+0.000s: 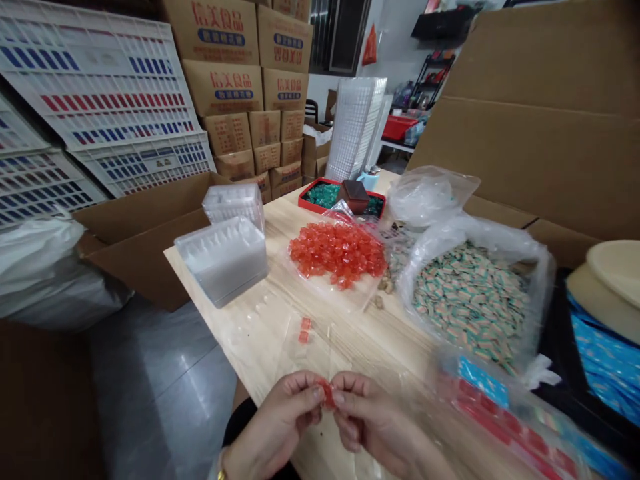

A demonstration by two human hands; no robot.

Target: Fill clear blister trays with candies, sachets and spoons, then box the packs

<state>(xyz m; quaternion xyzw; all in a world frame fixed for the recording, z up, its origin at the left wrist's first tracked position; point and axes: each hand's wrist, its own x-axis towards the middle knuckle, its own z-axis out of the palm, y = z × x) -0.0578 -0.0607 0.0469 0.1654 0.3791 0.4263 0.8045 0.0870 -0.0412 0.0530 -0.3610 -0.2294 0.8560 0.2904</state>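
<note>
My left hand point(281, 417) and my right hand point(367, 413) meet at the near edge of the wooden table point(260, 327). Both pinch one small red wrapped candy point(328, 395) between thumbs and forefingers. Just beyond them lies a clear plastic tray point(280, 333) with two red candies point(303, 330) in it. Farther back, a heap of red wrapped candies point(337, 255) rests on a clear bag.
Two stacks of clear trays point(223, 257) stand at the table's left. A bag of green and beige candies point(470, 297) sits on the right, a red tray of green candies point(323, 195) at the back. Cardboard boxes point(145, 233) and white crates point(100, 93) surround the table.
</note>
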